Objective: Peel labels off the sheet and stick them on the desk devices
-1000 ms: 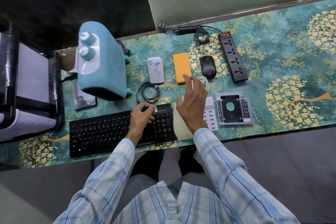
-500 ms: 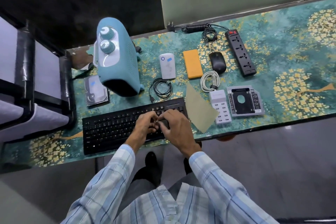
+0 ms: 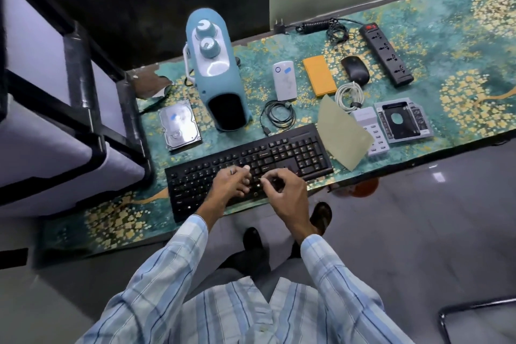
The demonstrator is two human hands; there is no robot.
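We see both hands low over the keyboard (image 3: 293, 153), near the middle of its front rows. The left hand (image 3: 230, 183) has its fingers bunched with the thumb against them, pinching a tiny blue label (image 3: 231, 171) that barely shows. The right hand (image 3: 287, 193) sits just to the right of it, with its fingers curled and its tips turned towards the left hand's. We cannot tell whether it grips anything.

The sheet (image 3: 343, 134) lies flat against the keyboard's right end, partly over a white hub (image 3: 374, 134). A drive caddy (image 3: 402, 120) sits further right.

Behind the keyboard's left end is a hard drive (image 3: 180, 126) with a blue drive label (image 3: 174, 117) on it. Behind the keyboard's middle stands a blue heater (image 3: 215, 75), with a black cable (image 3: 277, 114) coiled to its right. Behind the keyboard's right half lie:
- a white power bank (image 3: 284, 84) bearing a blue bank label (image 3: 287, 71)
- an orange pack (image 3: 319, 75)
- a white cable (image 3: 349, 95)
- a mouse (image 3: 355, 70)
- a power strip (image 3: 386, 54), furthest off

All of these rest on the patterned worktop (image 3: 460, 50).
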